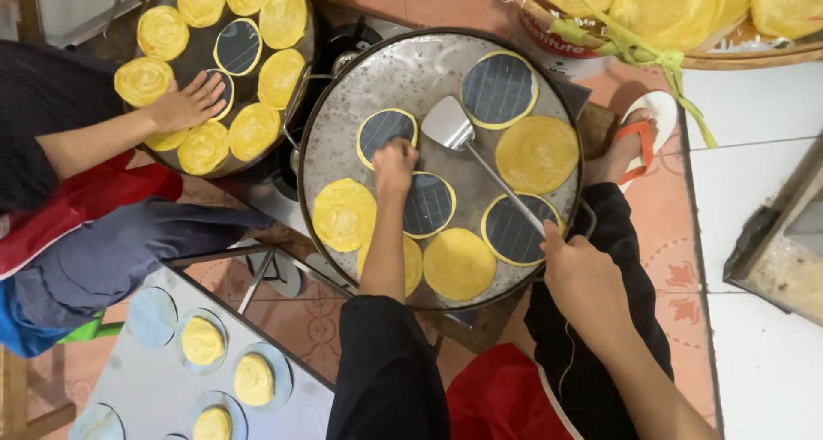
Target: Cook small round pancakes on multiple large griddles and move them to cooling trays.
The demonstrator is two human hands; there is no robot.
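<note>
A wide round grey metal griddle (343, 140) sat low in front of the person, presumably so both arms could reach any part of it from a seated position. Across it lay flat yellow dough rounds (537, 153), some bare and some covered by dark round pressing discs (498, 89), spread apart so that none overlapped. A second, smaller round dark pan (302, 28) of similar yellow rounds stood at the upper left, where another person's hand (184, 104) lay flat and open on a disc. A pale tray (154, 380) with small yellow dough lumps (254, 379) waited at the lower left, within easy reach.

The right hand (581, 273) was closed around the end of a long-handled metal spatula (449, 123), whose blade lay flat on the griddle near its middle, the arm bent in from the lower right. The left hand (395, 164) reached straight forward, fingers curled downward onto the edge of a disc; whether it gripped or merely pressed could not be told.
</note>
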